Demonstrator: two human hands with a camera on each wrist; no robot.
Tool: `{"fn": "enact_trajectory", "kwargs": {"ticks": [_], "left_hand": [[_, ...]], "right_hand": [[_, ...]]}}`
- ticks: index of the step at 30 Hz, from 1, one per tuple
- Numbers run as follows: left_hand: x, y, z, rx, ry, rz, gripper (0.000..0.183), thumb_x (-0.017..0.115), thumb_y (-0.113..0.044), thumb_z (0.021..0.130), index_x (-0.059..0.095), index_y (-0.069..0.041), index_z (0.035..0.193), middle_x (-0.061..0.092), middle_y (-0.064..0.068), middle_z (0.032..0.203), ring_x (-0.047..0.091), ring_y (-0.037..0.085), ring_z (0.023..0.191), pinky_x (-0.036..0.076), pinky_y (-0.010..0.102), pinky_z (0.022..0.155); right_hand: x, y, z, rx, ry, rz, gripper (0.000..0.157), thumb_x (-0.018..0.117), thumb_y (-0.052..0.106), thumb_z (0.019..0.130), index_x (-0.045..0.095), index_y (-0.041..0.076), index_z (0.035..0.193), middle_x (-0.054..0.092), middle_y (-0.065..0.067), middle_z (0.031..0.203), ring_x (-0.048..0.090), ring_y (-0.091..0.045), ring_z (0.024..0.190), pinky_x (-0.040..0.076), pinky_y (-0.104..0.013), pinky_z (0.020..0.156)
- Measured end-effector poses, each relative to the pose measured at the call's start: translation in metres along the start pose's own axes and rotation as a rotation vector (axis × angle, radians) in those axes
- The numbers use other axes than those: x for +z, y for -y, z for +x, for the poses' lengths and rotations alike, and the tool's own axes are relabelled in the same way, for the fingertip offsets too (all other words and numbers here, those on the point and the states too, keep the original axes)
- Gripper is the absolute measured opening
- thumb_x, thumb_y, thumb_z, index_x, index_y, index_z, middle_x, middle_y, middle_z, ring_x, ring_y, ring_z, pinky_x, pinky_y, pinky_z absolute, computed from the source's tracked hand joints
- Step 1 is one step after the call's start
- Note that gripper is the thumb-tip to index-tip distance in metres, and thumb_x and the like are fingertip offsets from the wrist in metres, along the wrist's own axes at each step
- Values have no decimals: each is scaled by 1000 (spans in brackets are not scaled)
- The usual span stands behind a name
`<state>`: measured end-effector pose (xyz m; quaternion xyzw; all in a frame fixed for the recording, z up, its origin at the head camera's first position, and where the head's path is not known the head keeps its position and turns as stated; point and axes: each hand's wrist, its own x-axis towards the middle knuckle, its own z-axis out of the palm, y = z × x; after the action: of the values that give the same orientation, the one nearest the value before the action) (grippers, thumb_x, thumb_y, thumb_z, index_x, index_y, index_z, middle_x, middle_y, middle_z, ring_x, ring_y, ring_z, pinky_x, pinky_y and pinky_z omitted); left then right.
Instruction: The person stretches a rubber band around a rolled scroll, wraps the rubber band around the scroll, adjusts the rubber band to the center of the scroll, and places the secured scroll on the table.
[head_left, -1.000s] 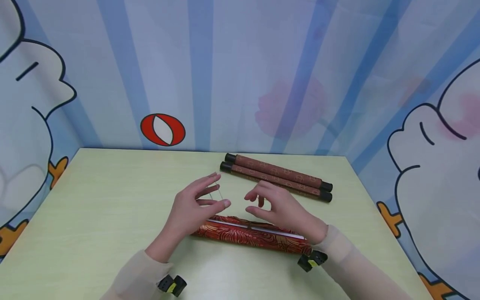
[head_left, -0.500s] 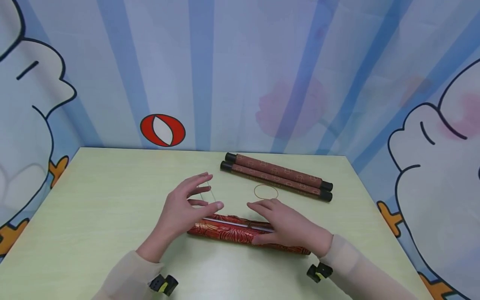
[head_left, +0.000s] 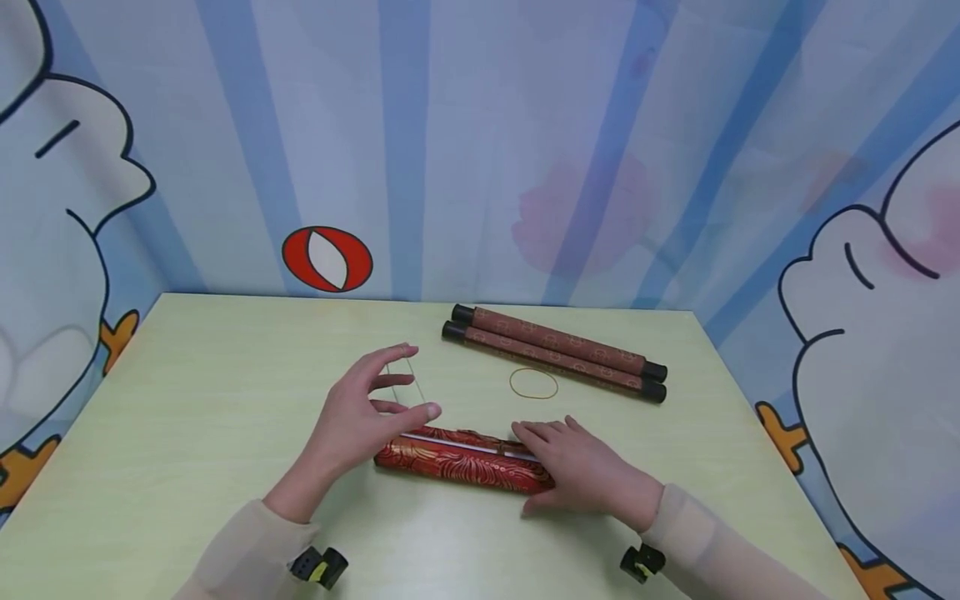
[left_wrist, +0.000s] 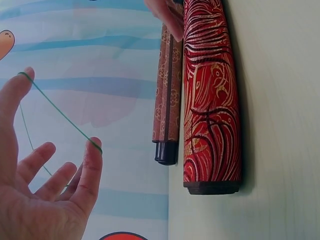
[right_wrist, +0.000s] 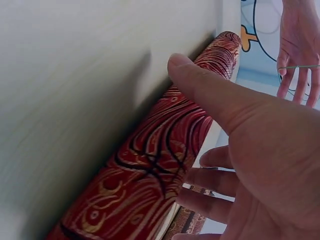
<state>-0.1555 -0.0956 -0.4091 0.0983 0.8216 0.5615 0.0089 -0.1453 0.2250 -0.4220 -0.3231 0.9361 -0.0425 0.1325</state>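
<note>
My left hand [head_left: 352, 412] is raised above the left end of a red patterned scroll [head_left: 457, 458], thumb and fingers spread apart. A thin green rubber band [left_wrist: 62, 114] is stretched around the thumb and fingertips, as the left wrist view shows. The scroll lies rolled on the table, with gold and black swirls, a pale strip along its top and a dark end cap. Over its right part is my right hand [head_left: 588, 475], thumb on the near side and fingers on the far side. In the right wrist view the fingers look extended; firm contact cannot be made out.
Two thinner brown patterned scrolls [head_left: 555, 346] with black ends lie side by side at the back right of the table [head_left: 225, 400]. A yellowish rubber band [head_left: 534, 383] lies in front of them. A printed cloth backdrop [head_left: 480, 150] stands behind the table.
My right hand has left a loose rubber band on the table and moved down over the red scroll's right part. My left hand has shifted slightly left, its band still stretched.
</note>
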Motion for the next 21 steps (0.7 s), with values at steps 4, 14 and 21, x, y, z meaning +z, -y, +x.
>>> {"fn": "enact_trajectory", "kwargs": {"ticks": [4, 14, 21], "left_hand": [[-2, 1, -1, -4, 0, 13, 81, 91, -38, 86, 51, -26, 157, 47, 6, 162, 73, 32, 118, 67, 38, 84], [-5, 5, -1, 9, -7, 42, 84, 92, -37, 85, 51, -22, 157, 45, 7, 163, 68, 34, 126, 67, 39, 85], [-4, 5, 0, 19, 4, 44, 84, 93, -39, 85, 52, -23, 156, 45, 7, 163, 67, 34, 128, 66, 38, 86]], "right_hand": [[4, -2, -1, 19, 10, 14, 102, 86, 54, 87, 42, 1, 162, 51, -19, 160, 53, -42, 143, 34, -69, 122], [13, -7, -1, 7, -38, -60, 95, 85, 53, 88, 48, 1, 158, 64, -17, 146, 62, -39, 132, 39, -71, 118], [16, -9, 1, -37, -89, -124, 83, 86, 50, 89, 58, 4, 151, 72, -14, 131, 68, -35, 121, 43, -70, 114]]}}
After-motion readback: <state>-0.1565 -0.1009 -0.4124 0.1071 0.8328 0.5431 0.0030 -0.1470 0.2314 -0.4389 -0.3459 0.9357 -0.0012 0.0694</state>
